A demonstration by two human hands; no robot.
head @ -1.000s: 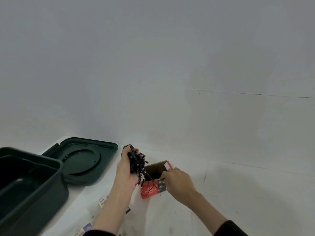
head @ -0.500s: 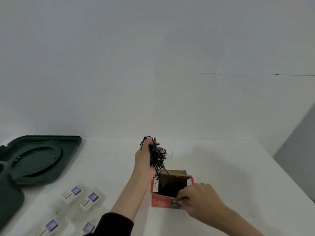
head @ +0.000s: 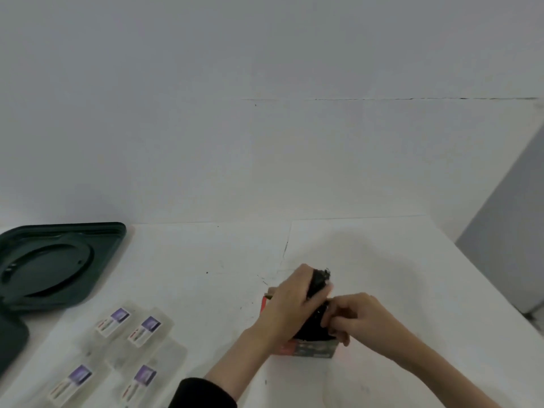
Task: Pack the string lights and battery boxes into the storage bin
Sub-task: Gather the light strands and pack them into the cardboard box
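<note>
The grip of my left hand (head: 290, 304) clenches the string lights (head: 319, 279), half inside the red box (head: 306, 348) on the desk (head: 206, 275); my right hand (head: 356, 318) pinches the box rim. Loose loops may snag and tip it.

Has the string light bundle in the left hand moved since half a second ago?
Yes. Against the red box, the string light bundle has come down from above its opening into it, with the left hand gripping it.

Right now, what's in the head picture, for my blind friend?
The left hand grips black string lights half inside a red box held by the right hand. Four battery boxes and a green lid lie left.
</note>
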